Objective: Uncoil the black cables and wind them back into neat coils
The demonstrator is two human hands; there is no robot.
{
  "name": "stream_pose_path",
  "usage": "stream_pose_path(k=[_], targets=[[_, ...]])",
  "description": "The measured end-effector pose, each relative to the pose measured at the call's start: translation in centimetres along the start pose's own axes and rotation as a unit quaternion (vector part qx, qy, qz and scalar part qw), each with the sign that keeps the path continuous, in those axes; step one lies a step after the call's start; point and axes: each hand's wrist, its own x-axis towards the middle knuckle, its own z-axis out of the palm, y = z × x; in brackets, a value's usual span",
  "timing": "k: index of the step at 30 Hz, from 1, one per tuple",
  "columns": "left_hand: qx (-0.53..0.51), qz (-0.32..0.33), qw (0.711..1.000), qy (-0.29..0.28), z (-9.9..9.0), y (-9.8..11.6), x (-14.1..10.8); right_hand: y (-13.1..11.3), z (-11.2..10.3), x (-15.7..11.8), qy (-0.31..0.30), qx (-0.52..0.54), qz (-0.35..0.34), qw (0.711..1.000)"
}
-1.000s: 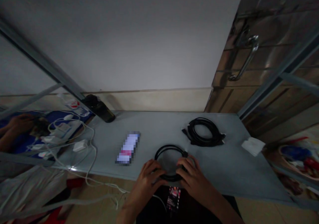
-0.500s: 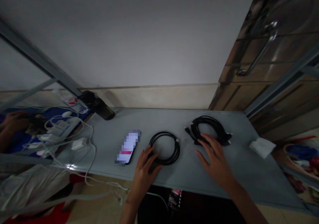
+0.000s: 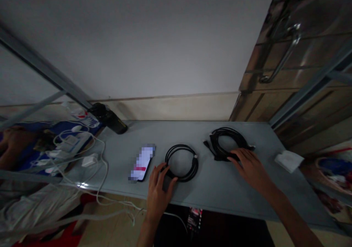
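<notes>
Right hand (image 3: 251,168) shifted, larger cable coil (image 3: 240,139) under fingers.

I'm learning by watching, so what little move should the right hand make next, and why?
Maybe gently pinch the near edge of the thick, round black cable coil: the right hand is at that edge, though whether it grips is unclear. The left hand is at the thinner, round black cable coil instead.

On grey tabletop (image 3: 167,132): 1 lit phone (image 3: 142,162); 1 dark bottle (image 3: 114,122) near wall (image 3: 165,49); 1 white adapter (image 3: 89,160), left; 1 white tissue (image 3: 289,161), right
</notes>
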Motion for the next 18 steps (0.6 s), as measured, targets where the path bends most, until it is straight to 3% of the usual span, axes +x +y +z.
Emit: stream_pose_path(k=[8,13,18], targets=[[-0.015,-0.014,0.999,0.031,0.0,0.3,0.2,1.2,-1.5,3.2,-0.016,-0.041,0.01,0.999],[-0.029,-0.024,0.999,0.026,-0.2,0.5,0.3,2.0,-2.4,5.0,-0.079,-0.033,0.097,0.992],[-0.037,-0.019,0.998,0.036,-0.3,0.4,0.2,1.1,-6.7,7.8,0.007,0.086,0.181,0.98]])
